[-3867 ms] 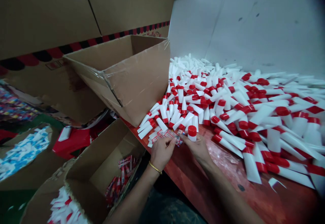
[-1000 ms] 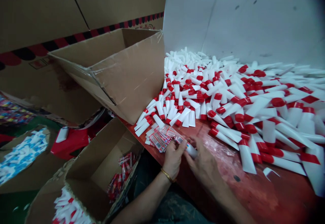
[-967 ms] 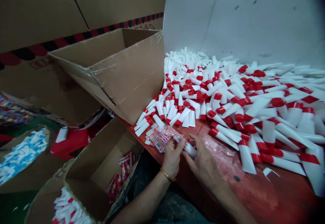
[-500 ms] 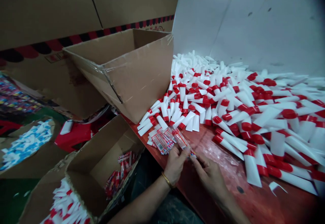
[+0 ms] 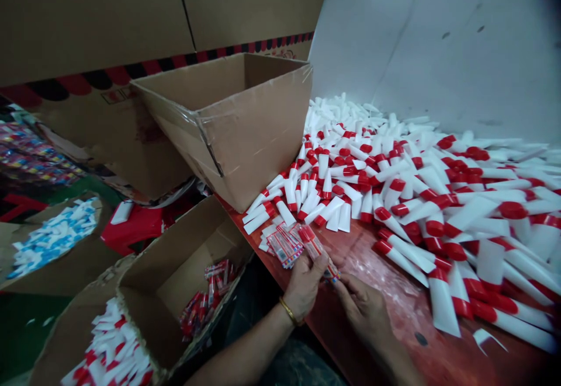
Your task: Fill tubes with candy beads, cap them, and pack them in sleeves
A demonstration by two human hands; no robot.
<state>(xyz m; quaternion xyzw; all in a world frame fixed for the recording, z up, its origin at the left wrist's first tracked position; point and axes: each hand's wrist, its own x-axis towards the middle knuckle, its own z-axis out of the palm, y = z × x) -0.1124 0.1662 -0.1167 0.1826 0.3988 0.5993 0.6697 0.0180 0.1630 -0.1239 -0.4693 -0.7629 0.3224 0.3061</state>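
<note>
My left hand (image 5: 305,287), with a gold bangle at its wrist, is closed on a clear printed plastic sleeve (image 5: 318,251). Red shows through the sleeve's far end, like the cap of a tube inside. At the near end, the thumb and fingers of my right hand (image 5: 360,299) pinch the sleeve's edge. Flat printed sleeves (image 5: 284,242) lie in a small stack just beyond my left hand. White tubes with red caps (image 5: 331,211) are heaped past them on the red table (image 5: 372,257).
An open cardboard box (image 5: 258,135) stands at the table's left edge. Below, another carton (image 5: 175,281) holds red wrapped tubes (image 5: 210,292). Loose red-capped tubes (image 5: 109,345) fill a box beside it, and blue-and-white pieces (image 5: 55,237) lie in one further left. A pale wall (image 5: 429,53) rises behind the heap.
Red now shows plainly at the far end of the held sleeve, which looked mostly clear before. Both hands stay nearly in place while the whole view shifts slightly.
</note>
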